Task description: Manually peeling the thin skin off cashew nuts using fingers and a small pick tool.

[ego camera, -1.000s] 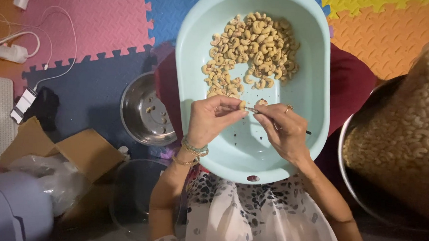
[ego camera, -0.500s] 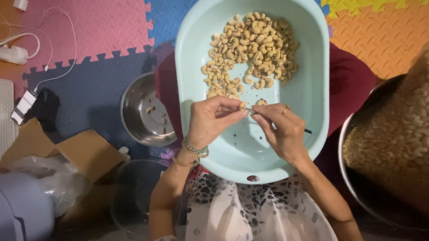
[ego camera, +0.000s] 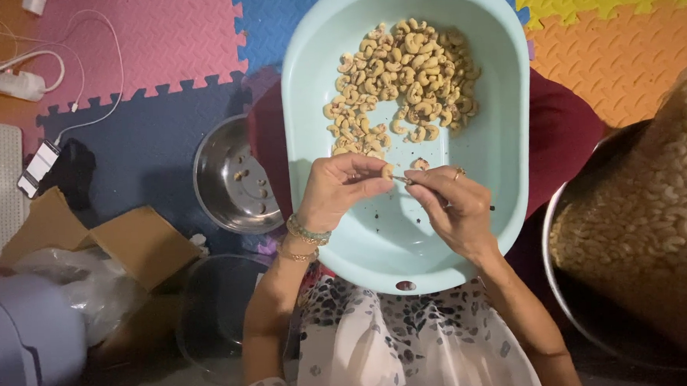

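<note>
Starting at the left edge of the frame, a white cable (ego camera: 88,65) trails over pink and blue foam mats (ego camera: 163,47), with torn cardboard (ego camera: 132,238) and a crumpled plastic bag (ego camera: 80,290) lower down. A steel bowl (ego camera: 232,178) sits left of centre, a few bits lying in it. Just right of it, the left hand (ego camera: 343,189) pinches a single cashew (ego camera: 388,171) between thumb and fingertips — held over the lower half of a pale green oval tub (ego camera: 501,134). A heap of cashews (ego camera: 401,84) fills the tub's upper part. The right hand (ego camera: 451,208) meets the left at that nut, fingers closed on what may be a thin tool, too small to tell. At the right edge, a large metal basin (ego camera: 584,314) holds many more nuts.
</note>
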